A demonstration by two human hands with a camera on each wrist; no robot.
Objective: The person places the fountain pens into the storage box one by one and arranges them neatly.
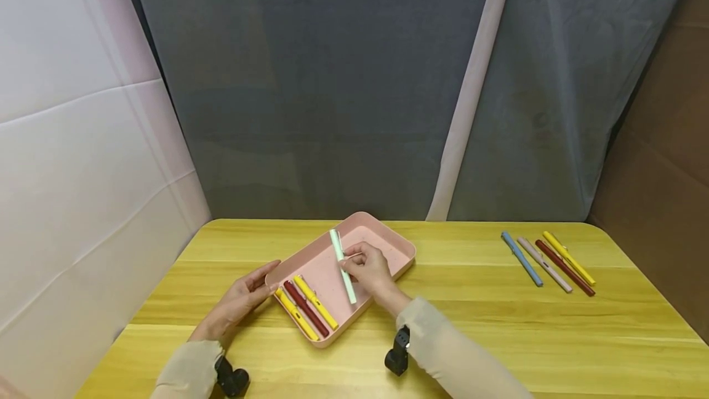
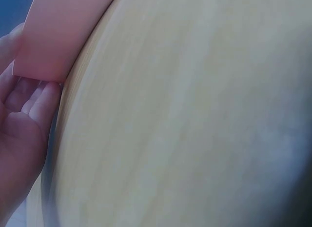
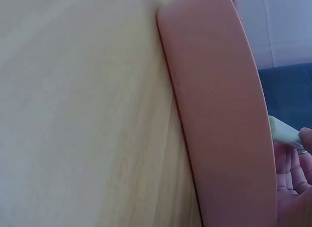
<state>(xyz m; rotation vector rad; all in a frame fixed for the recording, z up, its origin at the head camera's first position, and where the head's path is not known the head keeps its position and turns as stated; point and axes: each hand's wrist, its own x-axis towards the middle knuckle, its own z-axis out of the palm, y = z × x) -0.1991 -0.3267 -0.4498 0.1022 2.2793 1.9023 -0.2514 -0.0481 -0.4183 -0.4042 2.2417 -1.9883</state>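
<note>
A mint-green pen [image 1: 343, 266] is pinched by my right hand [image 1: 370, 271] over the middle of a pink tray [image 1: 361, 219]. In the right wrist view the tray's wall hides much of that hand, and one end of the pen [image 3: 285, 132] shows past the rim. Inside the tray's left end lie a yellow pen [image 1: 296, 314], a dark red pen [image 1: 306, 308] and another yellow pen [image 1: 316, 302], side by side. My left hand [image 1: 240, 300] touches the tray's left corner from outside, its fingers loosely extended.
On the right of the wooden table [image 1: 465, 325] lie a blue pen [image 1: 522, 259], a pale pinkish pen [image 1: 544, 265], a dark red pen [image 1: 565, 268] and a yellow pen [image 1: 569, 257]. Grey cloth [image 1: 354, 91] hangs behind the table.
</note>
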